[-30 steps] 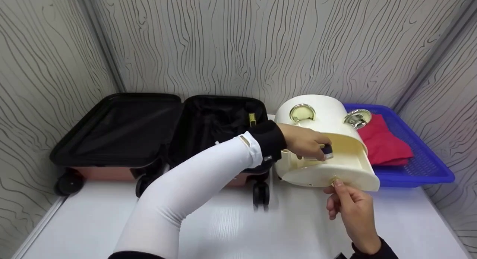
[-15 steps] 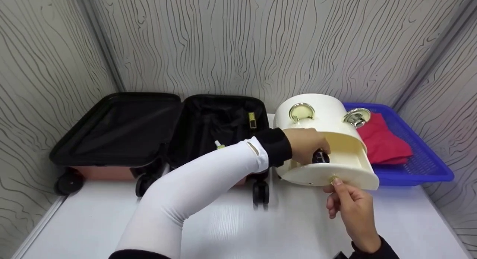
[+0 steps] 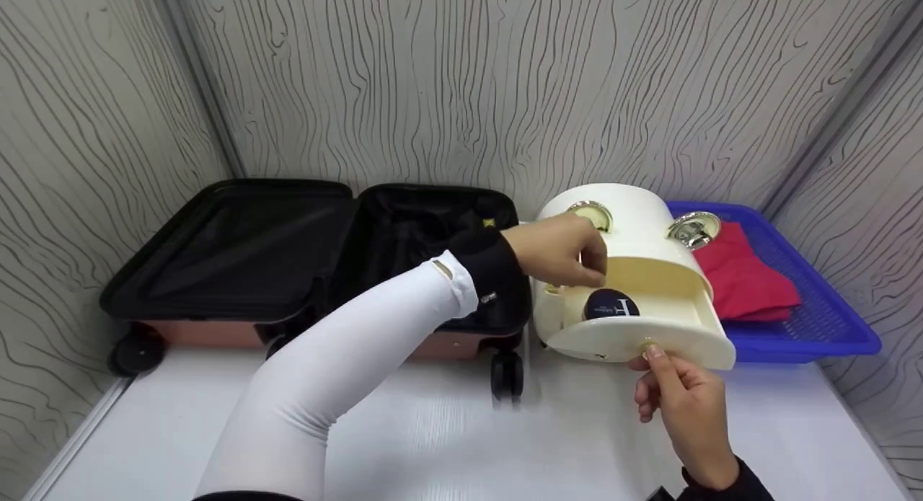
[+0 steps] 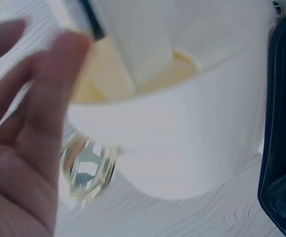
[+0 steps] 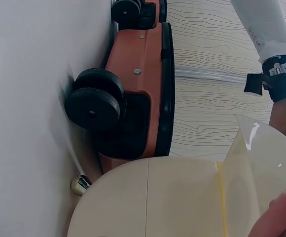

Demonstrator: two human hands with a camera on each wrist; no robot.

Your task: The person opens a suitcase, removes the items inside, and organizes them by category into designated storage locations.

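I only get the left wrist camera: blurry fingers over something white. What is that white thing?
Observer: It is a rounded cream box on a white table, with its front drawer pulled open.
Operator: Is anything in the drawer?
Observer: A dark round compact lies in it, just below the left hand, which holds nothing.
Operator: And the other hand?
Observer: The right hand pinches the small gold knob on the drawer front.
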